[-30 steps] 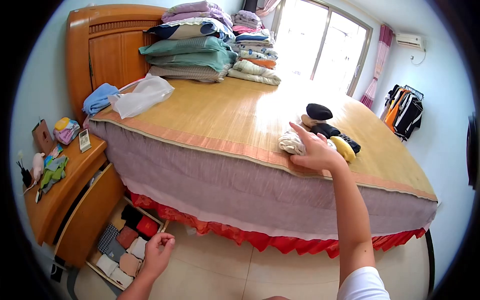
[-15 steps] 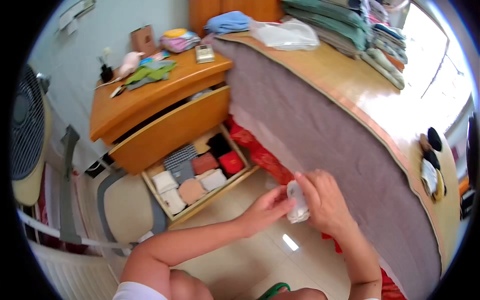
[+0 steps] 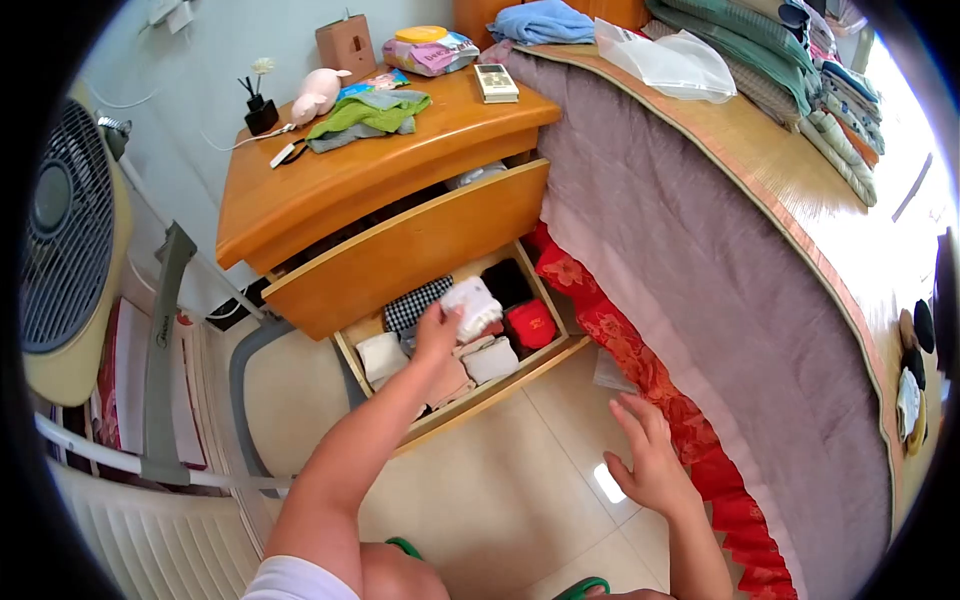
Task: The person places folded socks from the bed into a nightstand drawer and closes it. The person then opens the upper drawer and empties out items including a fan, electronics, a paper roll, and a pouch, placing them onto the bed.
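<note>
My left hand [image 3: 437, 335] pinches a folded white garment [image 3: 472, 306] with faint markings, holding it over the pulled-out lower drawer [image 3: 550, 362]. Around it lie folded pieces of cloth: a black-and-white checked one [image 3: 417, 303], a black one [image 3: 507, 283], a red one [image 3: 531, 325], a pale grey one [image 3: 491, 360] and a white one [image 3: 382, 357]. My forearm and the garment hide part of the drawer. Beside the bed's red skirt, my right hand [image 3: 650, 460] is open above the tiled floor, fingers apart and holding nothing.
An upper drawer [image 3: 410, 245], partly pulled out, overhangs the back of the lower one. The wooden cabinet [image 3: 390, 155] carries green-grey cloth and small items. To the left stand a fan [image 3: 70, 240] and a grey-framed chair [image 3: 290, 400]; the bed [image 3: 720, 270] borders the right.
Both hands were on the white garment above the floor. My left hand has carried it forward over the lower drawer; my right hand has let go and lowered. The view has shifted.
</note>
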The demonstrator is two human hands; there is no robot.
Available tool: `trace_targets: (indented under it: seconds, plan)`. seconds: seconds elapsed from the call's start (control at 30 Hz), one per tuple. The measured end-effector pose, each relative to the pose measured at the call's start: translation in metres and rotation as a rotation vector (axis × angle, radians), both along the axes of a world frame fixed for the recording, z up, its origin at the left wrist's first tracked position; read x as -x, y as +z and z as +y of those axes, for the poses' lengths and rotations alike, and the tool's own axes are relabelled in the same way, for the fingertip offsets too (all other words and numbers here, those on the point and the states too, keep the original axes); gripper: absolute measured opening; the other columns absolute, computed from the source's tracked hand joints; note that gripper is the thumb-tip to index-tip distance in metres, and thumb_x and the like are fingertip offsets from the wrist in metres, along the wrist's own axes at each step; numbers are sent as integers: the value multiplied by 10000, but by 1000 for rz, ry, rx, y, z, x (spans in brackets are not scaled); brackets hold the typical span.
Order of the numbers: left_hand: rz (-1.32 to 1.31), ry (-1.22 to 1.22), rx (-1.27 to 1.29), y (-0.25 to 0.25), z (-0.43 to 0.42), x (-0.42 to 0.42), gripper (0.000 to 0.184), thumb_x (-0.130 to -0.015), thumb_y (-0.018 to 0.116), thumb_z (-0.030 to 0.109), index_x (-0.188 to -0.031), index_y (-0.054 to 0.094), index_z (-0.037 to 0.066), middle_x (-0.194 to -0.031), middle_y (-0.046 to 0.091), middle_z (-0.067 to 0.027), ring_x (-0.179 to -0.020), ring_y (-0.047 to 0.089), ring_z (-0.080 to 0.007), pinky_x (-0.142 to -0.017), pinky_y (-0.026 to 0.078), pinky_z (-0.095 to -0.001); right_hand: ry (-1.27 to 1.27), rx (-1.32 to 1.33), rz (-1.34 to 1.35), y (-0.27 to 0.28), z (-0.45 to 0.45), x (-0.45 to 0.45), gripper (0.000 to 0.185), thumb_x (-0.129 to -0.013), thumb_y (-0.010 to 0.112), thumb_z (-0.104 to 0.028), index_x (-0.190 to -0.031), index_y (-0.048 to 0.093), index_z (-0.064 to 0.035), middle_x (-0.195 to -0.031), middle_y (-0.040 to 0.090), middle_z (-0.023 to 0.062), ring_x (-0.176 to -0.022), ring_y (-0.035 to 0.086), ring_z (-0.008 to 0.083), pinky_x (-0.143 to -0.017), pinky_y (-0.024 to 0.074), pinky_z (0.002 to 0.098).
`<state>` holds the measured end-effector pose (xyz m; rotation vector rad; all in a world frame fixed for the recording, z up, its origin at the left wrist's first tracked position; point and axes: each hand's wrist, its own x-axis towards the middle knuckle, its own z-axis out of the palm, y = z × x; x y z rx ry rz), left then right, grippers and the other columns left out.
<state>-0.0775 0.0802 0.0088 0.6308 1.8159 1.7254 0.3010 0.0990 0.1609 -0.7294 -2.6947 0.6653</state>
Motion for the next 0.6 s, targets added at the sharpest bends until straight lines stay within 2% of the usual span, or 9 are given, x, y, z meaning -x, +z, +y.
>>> trace_targets:
  seconds: [0.03,0.13,0.17,0.23,0.27,0.33,0.37,0.43,0.6]
  plan:
    - [124,3,139,-8,6,21,237,-985,568,131,-1168,602,-15,-1099,683,-75,-962,618,-135,-867,483,-291,-13,22,0,2,-2,-1,697,-787,710,-71,-1418,415,-89,-1378,415,196,-1278,408,418,-1038,368,505]
    - [119,-2,154,9,23,38,301,-972,566,110,-1228,568,-48,-1173,653,-122,-1055,588,-161,-921,449,-305,-71,125,-48,-8,-3,-13,647,-792,705,-68,-1389,455,-81,-1341,462,192,-1231,464,402,-1010,409,467]
    - [116,-11,153,-3,32,46,301,-972,566,110,-1228,568,-48,-1173,653,-122,-1055,588,-161,-921,449,-305,-80,125,-51,-12,-3,-17,647,-792,705,-68,-1389,455,-81,-1341,462,192,-1231,464,402,-1010,409,467]
    - [391,-9,271,-32,53,63,359,-932,604,273,-1197,619,31,-1132,668,-183,-1057,624,-336,-912,443,-441,-147,184,-73,-18,-4,-27,588,-796,700,-62,-1348,499,-72,-1310,495,188,-1181,515,387,-970,452,446]
    - [386,-18,274,-40,61,67,359,-932,604,273,-1197,619,31,-1132,668,-183,-1057,624,-336,-912,443,-441,-156,188,-79,-22,-5,-31,588,-796,700,-62,-1348,499,-72,-1310,495,188,-1181,515,387,-970,452,446]
    - [567,68,490,-43,70,68,393,-928,584,322,-1238,608,83,-1245,619,-174,-1212,524,-387,-994,361,-536,-191,171,-138,-26,-7,-37,540,-798,694,-56,-1311,524,-59,-1287,512,177,-1128,552,377,-932,481,443]
    - [562,63,489,-44,73,67,393,-928,584,322,-1238,608,83,-1245,619,-174,-1212,524,-387,-994,361,-536,-195,172,-144,-25,-6,-38,540,-798,694,-56,-1311,524,-59,-1287,512,177,-1128,552,377,-932,481,443]
    - [585,91,602,-47,75,68,415,-922,584,343,-1267,599,113,-1306,585,-162,-1291,454,-369,-1041,296,-575,-207,210,-154,-23,-6,-39,508,-803,687,-53,-1288,534,-54,-1265,525,166,-1092,572,369,-914,490,445]
    - [575,11,770,-34,66,61,406,-905,604,350,-1235,619,113,-1300,597,-133,-1281,468,-345,-1031,336,-530,-208,197,-189,-27,-5,-39,471,-810,684,-59,-1259,546,-48,-1242,544,138,-1072,584,342,-891,497,433]
